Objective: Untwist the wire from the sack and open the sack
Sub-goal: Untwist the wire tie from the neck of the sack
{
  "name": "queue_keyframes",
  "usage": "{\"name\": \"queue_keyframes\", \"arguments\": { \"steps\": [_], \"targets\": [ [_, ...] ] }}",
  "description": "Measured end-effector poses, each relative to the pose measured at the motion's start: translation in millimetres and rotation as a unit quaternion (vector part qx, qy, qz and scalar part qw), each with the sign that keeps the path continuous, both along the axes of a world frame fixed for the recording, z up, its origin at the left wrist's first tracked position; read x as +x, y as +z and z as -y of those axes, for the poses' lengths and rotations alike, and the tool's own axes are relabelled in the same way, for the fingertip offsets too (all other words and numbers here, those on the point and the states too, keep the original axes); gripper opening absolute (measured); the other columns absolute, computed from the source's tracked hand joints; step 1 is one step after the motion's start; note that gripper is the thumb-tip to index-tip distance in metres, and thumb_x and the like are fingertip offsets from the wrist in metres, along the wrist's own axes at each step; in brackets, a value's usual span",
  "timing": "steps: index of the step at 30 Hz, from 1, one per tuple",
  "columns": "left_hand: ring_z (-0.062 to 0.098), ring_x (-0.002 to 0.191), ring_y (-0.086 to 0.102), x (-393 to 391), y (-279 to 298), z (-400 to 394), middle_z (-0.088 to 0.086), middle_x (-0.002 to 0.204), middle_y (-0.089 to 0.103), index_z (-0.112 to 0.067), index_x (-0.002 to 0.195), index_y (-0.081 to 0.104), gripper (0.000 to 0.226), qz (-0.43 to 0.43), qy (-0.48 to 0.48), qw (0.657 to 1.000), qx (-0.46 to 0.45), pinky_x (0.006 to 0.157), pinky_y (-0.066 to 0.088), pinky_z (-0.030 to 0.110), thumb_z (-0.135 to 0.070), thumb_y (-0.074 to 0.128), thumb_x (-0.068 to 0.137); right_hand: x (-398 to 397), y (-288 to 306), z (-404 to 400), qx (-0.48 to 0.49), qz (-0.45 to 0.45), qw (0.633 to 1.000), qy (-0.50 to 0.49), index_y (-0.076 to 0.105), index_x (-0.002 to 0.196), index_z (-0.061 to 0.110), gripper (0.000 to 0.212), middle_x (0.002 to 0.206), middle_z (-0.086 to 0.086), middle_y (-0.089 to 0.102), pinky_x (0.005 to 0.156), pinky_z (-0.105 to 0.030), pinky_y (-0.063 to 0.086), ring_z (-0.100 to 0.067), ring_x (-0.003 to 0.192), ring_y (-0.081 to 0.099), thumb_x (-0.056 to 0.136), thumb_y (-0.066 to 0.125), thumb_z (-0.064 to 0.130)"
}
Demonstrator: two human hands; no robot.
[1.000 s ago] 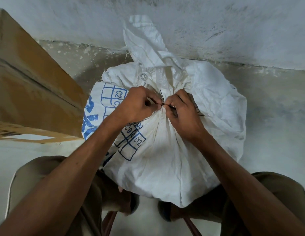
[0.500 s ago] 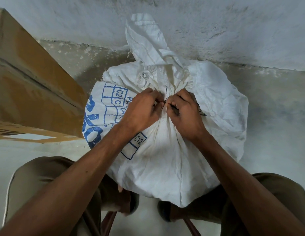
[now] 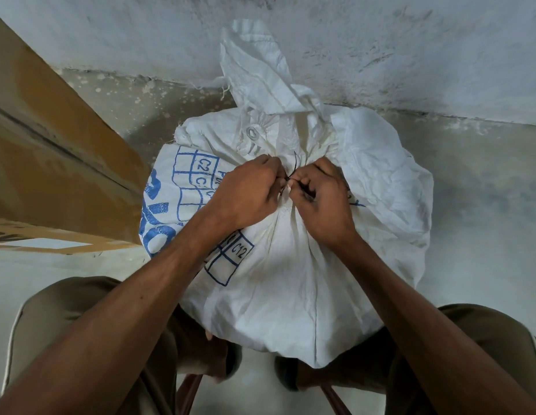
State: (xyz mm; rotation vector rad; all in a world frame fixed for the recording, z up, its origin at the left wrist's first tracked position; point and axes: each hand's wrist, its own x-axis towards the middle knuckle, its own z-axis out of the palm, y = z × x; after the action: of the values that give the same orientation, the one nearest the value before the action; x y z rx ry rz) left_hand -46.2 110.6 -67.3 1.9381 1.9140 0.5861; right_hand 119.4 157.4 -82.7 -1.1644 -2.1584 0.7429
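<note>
The sack point(image 3: 290, 265) stands against the wall point(image 3: 410, 55). Both hands — left point(image 3: 245, 193), right point(image 3: 320, 199) — meet at its gathered neck, pinched on the wire point(image 3: 294, 167) to untwist it; the neck is tied.

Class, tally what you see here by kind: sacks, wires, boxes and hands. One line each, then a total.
White woven sack with blue print: 1
Thin dark wire at the sack's neck: 1
Brown cardboard box: 1
Hands: 2 (left hand, right hand)
Total: 5

Bare forearms with no sleeves; khaki-olive trousers point(image 3: 81, 319) with a pale side stripe; dark footwear point(image 3: 286, 375).
</note>
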Motion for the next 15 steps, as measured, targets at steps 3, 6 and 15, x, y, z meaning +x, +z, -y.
{"name": "queue_keyframes", "arguments": {
  "steps": [3, 6, 15],
  "targets": [
    [0.022, 0.082, 0.059, -0.8, -0.4, -0.6, 0.001, 0.096, 0.06, -0.015, 0.104, 0.06, 0.018, 0.015, 0.0, 1.0, 0.002, 0.069, 0.053, 0.044, -0.027, 0.048, 0.098, 0.1, -0.4, -1.2, -0.026, -0.017, 0.999, -0.01, 0.071, 0.09, 0.006, 0.005, 0.087, -0.006, 0.062, 0.073, -0.004, 0.036, 0.003, 0.086, 0.051, 0.092, 0.067, 0.007],
    [0.02, 0.08, 0.057, 1.9, -1.3, -0.7, -0.001, 0.093, 0.059, -0.016, 0.103, 0.06, 0.016, 0.06, 0.016, 0.998, -0.008, 0.07, 0.053, 0.044, -0.028, 0.051, 0.097, -0.2, 0.8, -2.2, -0.046, -0.04, 0.998, -0.026, 0.072, 0.089, 0.008, 0.006, 0.084, -0.002, 0.064, 0.075, -0.006, 0.037, -0.004, 0.089, 0.053, 0.093, 0.067, 0.009],
    [0.019, 0.077, 0.056, 7.6, 3.5, 5.0, 0.0, 0.095, 0.057, -0.015, 0.102, 0.06, 0.013, -0.013, 0.006, 0.998, 0.061, 0.06, 0.052, 0.04, -0.022, 0.053, 0.094, 6.7, 8.3, -3.1, 0.002, 0.042, 0.999, 0.026, 0.066, 0.093, 0.003, 0.005, 0.099, 0.002, 0.051, 0.079, 0.004, 0.032, 0.017, 0.083, 0.047, 0.091, 0.068, 0.007]
  ]
}}
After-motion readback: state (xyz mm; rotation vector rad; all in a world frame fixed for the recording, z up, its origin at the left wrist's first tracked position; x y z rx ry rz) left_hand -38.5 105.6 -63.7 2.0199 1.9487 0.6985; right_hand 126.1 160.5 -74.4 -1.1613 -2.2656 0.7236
